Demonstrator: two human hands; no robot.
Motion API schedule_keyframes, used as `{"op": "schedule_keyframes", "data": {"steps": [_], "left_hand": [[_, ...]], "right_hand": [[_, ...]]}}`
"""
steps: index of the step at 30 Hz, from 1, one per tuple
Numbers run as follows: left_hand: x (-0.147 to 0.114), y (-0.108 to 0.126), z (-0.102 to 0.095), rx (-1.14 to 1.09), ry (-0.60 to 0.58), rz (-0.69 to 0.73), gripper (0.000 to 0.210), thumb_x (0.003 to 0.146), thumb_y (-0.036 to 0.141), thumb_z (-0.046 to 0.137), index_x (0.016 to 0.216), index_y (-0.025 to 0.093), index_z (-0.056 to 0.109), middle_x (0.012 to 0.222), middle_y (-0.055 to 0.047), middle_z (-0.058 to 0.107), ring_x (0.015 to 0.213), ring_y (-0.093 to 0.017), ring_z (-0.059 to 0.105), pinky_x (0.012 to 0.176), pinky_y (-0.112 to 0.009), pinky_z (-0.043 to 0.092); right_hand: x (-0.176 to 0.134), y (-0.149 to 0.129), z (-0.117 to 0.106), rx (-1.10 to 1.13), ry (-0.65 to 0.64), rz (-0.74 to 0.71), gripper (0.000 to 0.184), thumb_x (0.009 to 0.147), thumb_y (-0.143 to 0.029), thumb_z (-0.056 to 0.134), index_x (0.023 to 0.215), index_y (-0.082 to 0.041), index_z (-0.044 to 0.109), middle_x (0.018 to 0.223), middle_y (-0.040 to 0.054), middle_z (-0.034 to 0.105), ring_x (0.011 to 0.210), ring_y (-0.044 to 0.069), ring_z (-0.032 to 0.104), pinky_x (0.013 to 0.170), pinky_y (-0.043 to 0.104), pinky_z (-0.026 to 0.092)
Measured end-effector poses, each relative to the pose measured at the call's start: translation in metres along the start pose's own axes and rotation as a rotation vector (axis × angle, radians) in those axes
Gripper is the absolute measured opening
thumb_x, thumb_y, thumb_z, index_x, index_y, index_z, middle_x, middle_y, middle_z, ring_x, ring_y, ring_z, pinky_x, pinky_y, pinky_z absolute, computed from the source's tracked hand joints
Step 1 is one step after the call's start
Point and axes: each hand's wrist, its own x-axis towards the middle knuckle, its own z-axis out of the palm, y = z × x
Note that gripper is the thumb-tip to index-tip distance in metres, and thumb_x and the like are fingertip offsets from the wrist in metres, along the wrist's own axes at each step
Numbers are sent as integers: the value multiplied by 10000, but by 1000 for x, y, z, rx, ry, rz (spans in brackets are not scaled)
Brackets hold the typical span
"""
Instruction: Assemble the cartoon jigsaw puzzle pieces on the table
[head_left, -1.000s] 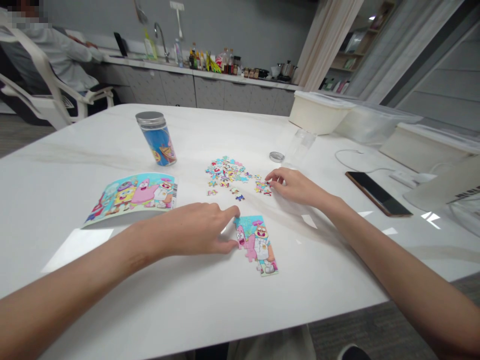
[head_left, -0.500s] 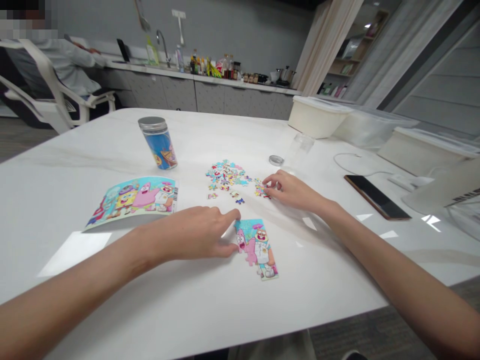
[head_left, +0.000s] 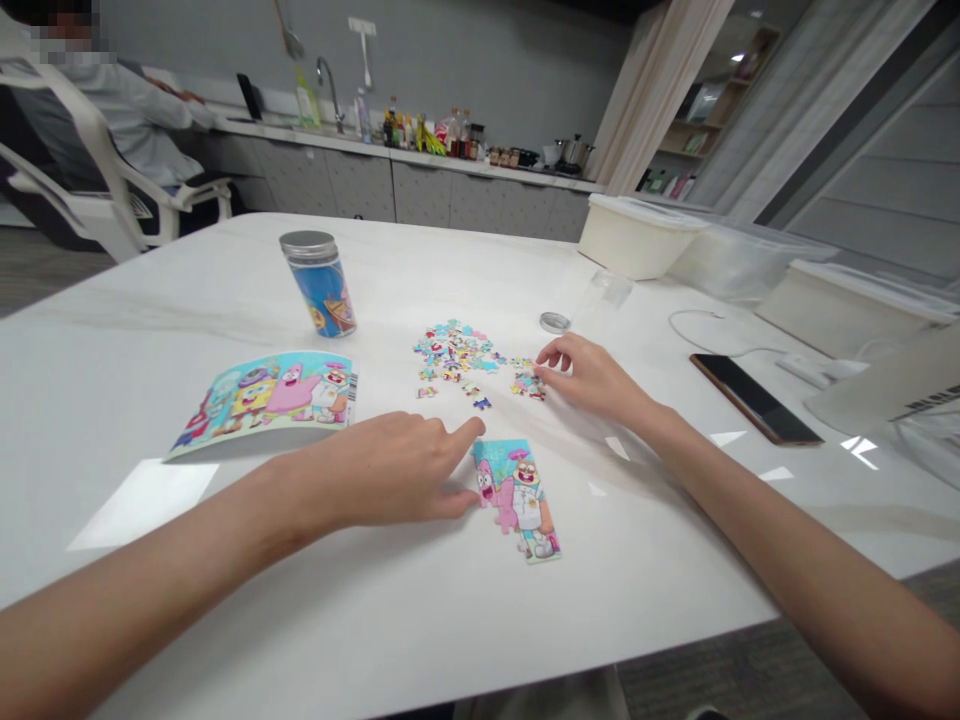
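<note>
My left hand lies at the left edge of a partly joined jigsaw section showing a pink starfish and a squirrel in white. Its index finger and thumb are apart, near the section's upper and lower left side. My right hand is farther forward, fingers curved with a small gap to the thumb, the tips beside a small cluster of puzzle pieces. No piece shows clearly between them. A heap of loose puzzle pieces lies left of that cluster, with a blue piece in front.
A curved picture sheet lies left, with a lidded puzzle jar behind it. Beyond my right hand are a metal lid and a clear jar. A phone and storage boxes stand right. A person sits far left.
My right hand has shifted slightly right, uncovering more of the small cluster, and its fingertips have drawn closer together. My left hand and the joined section look almost the same.
</note>
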Motion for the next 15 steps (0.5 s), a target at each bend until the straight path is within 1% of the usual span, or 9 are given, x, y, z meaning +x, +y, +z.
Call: {"op": "schedule_keyframes", "data": {"steps": [2,5,8,10,11,13,15], "left_hand": [[0,0,-2,14,-25,2,405,932,440,457,1194,145,547,605,-35,576,519,-191,556,560,-299,442],[1,-2,-5,10,-59,-20,403,959,431,397,1174,130,558,629,-49,591,506,-179,534,567,-308,446],[2,-4,-3,45,-53,8,366,984,327,318,1113,115,586,756,-100,634,519,-157,528,569,-305,450],[3,-6,1,83,-38,43,356,979,254,291,1070,112,605,827,-124,642,536,-149,535,569,-298,448],[3,-7,3,99,-31,33,361,975,235,283,1066,109,608,816,-123,639,537,-151,537,568,-298,446],[3,-8,7,113,-25,-58,380,973,240,272,1095,92,600,719,-105,617,520,-171,534,557,-310,441],[3,-11,9,73,-3,-165,406,972,266,265,1112,72,594,645,-98,592,507,-192,532,546,-322,436]], "right_hand": [[0,5,0,-42,37,43,151,879,-300,561,897,-180,652,903,77,644,832,218,599,758,358,466],[-1,11,2,-123,-2,94,186,899,-301,520,935,-176,653,894,87,646,842,237,608,762,374,470],[-1,14,3,-161,-58,100,207,912,-309,504,954,-168,651,893,93,656,835,240,621,761,375,483],[-2,14,4,-166,-56,100,208,913,-308,509,975,-166,648,907,97,666,849,238,630,769,368,491],[-2,14,4,-168,-51,101,208,913,-306,510,985,-166,647,911,98,671,856,239,633,772,366,494],[-2,13,4,-167,-41,101,210,914,-303,508,1000,-169,646,918,102,676,867,243,638,780,368,498],[-2,11,4,-162,-41,103,217,918,-303,501,1008,-168,645,928,109,679,876,250,639,784,376,498]]}}
